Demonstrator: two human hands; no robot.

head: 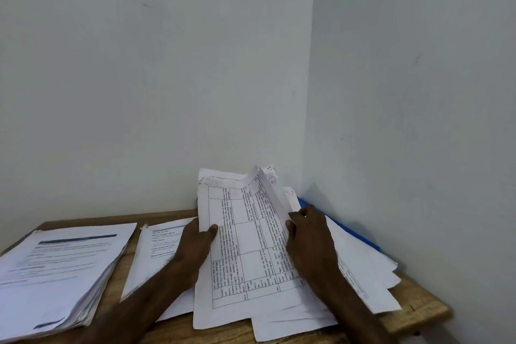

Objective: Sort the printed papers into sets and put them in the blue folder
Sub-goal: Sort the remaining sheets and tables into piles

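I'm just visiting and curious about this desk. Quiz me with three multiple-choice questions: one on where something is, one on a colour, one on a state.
1. Where is the blue folder?
A) under the loose papers on the table
B) in a drawer
C) on the floor

2. What colour is the table?
A) white
B) brown wood
C) black

3. The gridded sheet is:
A) crumpled into a ball
B) lying untouched
C) held by both hands, far end raised

Answers: A, its blue edge shows beyond the loose papers; B, bare wood shows at the table's edges; C, the left hand pinches its left edge and the right hand holds its right.
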